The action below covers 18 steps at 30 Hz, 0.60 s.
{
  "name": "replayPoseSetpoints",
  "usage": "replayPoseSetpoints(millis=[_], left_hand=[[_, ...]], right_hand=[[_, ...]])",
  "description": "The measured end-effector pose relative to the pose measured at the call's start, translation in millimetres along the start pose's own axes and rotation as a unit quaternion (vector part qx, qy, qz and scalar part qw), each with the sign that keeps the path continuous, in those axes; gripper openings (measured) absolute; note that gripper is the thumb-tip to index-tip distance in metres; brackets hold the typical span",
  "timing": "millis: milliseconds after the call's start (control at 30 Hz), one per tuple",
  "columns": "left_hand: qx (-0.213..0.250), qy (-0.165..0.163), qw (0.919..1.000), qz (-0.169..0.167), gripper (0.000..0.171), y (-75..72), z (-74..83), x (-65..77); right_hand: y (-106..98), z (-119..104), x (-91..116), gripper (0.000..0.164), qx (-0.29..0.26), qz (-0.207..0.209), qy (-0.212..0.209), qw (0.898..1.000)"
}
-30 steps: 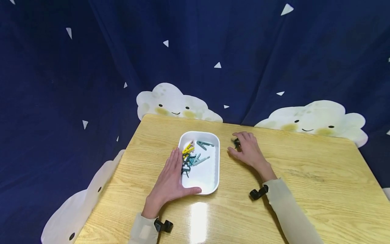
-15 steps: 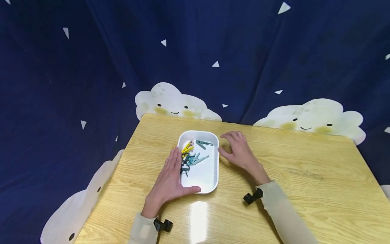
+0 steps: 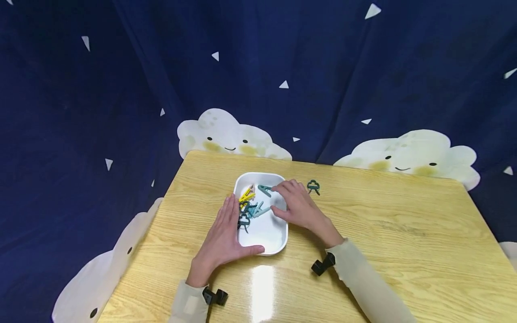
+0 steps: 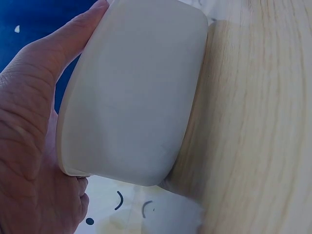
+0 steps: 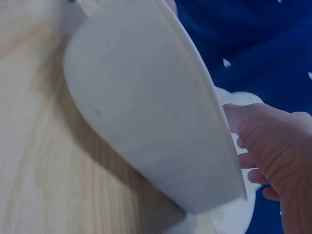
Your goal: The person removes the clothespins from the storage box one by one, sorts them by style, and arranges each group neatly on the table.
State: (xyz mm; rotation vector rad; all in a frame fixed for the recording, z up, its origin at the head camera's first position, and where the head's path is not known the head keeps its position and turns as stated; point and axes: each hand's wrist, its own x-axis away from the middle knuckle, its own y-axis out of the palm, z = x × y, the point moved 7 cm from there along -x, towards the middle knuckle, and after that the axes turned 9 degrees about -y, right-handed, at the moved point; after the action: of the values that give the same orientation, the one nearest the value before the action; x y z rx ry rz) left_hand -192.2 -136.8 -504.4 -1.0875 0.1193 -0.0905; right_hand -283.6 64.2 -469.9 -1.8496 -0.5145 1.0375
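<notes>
Farther left than half a second ago, the right grip (image 3: 298, 205) now hangs over the white tray (image 3: 268, 235), thumb and fingertips parted. Along the opposite wall the left grip (image 3: 220, 237) is spread wide; the tray looks light and stiff, likely to slide unless braced there. Just left of the right grip's fingertips lies a green clip (image 3: 264, 189), probably light, smooth plastic, best pinched at mid-length; whether they touch is unclear.

In front of me is a light wooden table (image 3: 387, 255), its grain streaked, with bright glare on my side. A white box (image 3: 268, 237) stands directly on it; right of that, a dark green clip (image 3: 313, 186) lies toward the far edge.
</notes>
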Motion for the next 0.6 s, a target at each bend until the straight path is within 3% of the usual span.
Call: replayPoseSetpoints(millis=[300, 600], left_hand=[[0.004, 0.0, 1.0, 0.005, 0.153, -2.9, -0.3, 0.2], [0.001, 0.006, 1.0, -0.002, 0.153, -2.4, 1.3, -0.1]], right_hand=[[24.2, -25.2, -23.7, 0.043, -0.022, -0.057, -0.041, 0.997], [42.9, -37.2, -30.2, 0.047, -0.021, -0.113, -0.045, 0.992]])
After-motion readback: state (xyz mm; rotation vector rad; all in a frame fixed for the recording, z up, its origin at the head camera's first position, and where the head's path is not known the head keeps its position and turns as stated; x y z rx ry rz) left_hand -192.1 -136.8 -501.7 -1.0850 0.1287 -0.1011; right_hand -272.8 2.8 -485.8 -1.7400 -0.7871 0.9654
